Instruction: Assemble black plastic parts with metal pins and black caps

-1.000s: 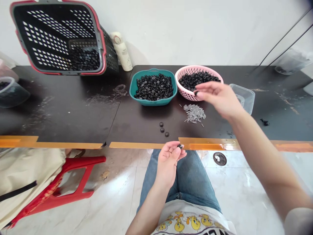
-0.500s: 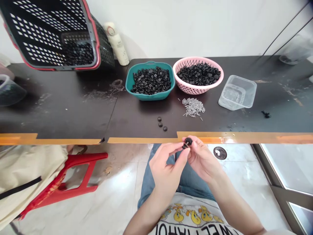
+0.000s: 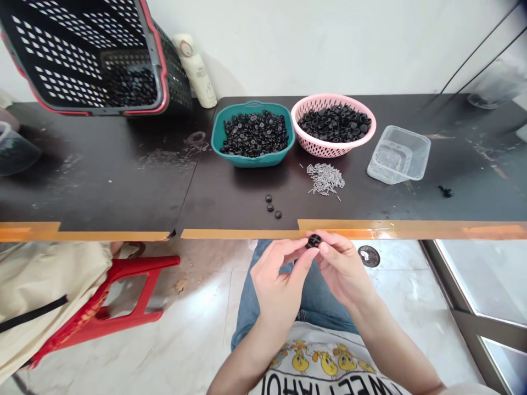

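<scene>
My left hand (image 3: 280, 269) and my right hand (image 3: 340, 263) meet at the table's front edge, above my lap. Between their fingertips is a small round black plastic part (image 3: 314, 241), with both hands pinching it. Its face shows a spoked pattern; the fingers cover some of its rim. Beyond the hands lie three black round caps (image 3: 270, 207) on the dark table. A pile of small silvery pins (image 3: 326, 179) lies farther back. Behind it are a teal basin (image 3: 253, 162) of black discs and a pink basket (image 3: 325, 149) of black caps.
A clear plastic tub (image 3: 398, 154) stands right of the pins. Small black bits (image 3: 446, 191) lie farther right. A tipped black crate (image 3: 173, 71) and a white bottle (image 3: 197, 74) stand at back left. A red stool (image 3: 135, 291) is at lower left, beside another person's pale clothing (image 3: 49, 296).
The two black pieces, apart with a pin between them before, now sit together as one part between my fingertips. My right fingers have closed in toward the left.
</scene>
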### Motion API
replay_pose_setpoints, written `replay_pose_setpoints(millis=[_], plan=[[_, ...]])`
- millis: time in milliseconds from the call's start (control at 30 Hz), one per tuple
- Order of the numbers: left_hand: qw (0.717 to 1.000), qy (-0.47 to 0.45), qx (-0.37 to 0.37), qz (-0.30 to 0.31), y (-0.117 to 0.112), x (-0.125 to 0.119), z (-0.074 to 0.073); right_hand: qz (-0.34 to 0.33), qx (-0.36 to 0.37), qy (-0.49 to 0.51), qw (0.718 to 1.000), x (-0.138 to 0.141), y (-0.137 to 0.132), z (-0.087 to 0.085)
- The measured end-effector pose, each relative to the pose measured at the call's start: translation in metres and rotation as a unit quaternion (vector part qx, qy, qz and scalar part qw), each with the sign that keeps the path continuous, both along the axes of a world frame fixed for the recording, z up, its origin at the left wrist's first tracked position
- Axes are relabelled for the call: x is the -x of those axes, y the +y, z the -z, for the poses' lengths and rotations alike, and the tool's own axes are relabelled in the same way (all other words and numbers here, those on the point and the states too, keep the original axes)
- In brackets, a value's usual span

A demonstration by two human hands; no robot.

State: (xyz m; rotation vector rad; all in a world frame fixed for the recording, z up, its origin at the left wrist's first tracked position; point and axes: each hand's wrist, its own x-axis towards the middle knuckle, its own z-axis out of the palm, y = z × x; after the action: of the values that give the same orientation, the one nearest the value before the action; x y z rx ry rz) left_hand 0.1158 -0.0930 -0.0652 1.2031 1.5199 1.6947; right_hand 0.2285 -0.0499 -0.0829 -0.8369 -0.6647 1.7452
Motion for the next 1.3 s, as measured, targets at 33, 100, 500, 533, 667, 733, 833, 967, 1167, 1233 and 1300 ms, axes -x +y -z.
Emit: replay_pose_setpoints(millis=[33,100,500,533,667,733,833,967,1167,1233,1300], plan=[[1.000,-0.002,-0.003,0.000,0.000,0.000,0.000,0.001,-0.007,-0.005,1.000,0.000,0.000,0.000],[1.000,-0.008,-0.009,-0.001,0.000,0.001,0.000,0.004,-0.017,-0.011,1.000,0.001,-0.001,0.000],[0.990,-0.144,-0.009,0.007,0.002,0.003,0.005,0.006,-0.073,-0.073,0.995,0.000,-0.011,-0.007],[0.986,-0.164,0.000,0.018,0.002,0.004,0.004,0.003,-0.076,-0.077,0.994,-0.001,-0.012,-0.008],[0.969,-0.241,0.022,0.058,0.005,0.006,0.005,0.000,-0.083,-0.082,0.993,-0.002,-0.015,-0.010],[0.960,-0.271,0.024,0.063,0.006,0.005,0.004,0.002,-0.081,-0.081,0.993,-0.002,-0.017,-0.011],[0.964,-0.261,0.017,0.049,0.005,0.003,0.001,0.006,-0.094,-0.077,0.993,-0.002,-0.020,-0.012],[0.972,-0.232,0.013,0.025,0.000,0.001,-0.006,0.012,-0.107,-0.065,0.992,-0.004,-0.023,-0.014],[0.979,-0.196,0.021,0.046,-0.005,0.000,-0.008,0.032,-0.088,-0.050,0.994,-0.003,-0.026,-0.019],[0.985,-0.168,0.011,0.040,-0.006,-0.001,-0.009,0.032,-0.079,-0.052,0.995,-0.002,-0.027,-0.020],[0.992,-0.122,-0.012,0.024,-0.006,-0.002,-0.010,0.033,-0.069,-0.054,0.996,-0.003,-0.027,-0.021]])
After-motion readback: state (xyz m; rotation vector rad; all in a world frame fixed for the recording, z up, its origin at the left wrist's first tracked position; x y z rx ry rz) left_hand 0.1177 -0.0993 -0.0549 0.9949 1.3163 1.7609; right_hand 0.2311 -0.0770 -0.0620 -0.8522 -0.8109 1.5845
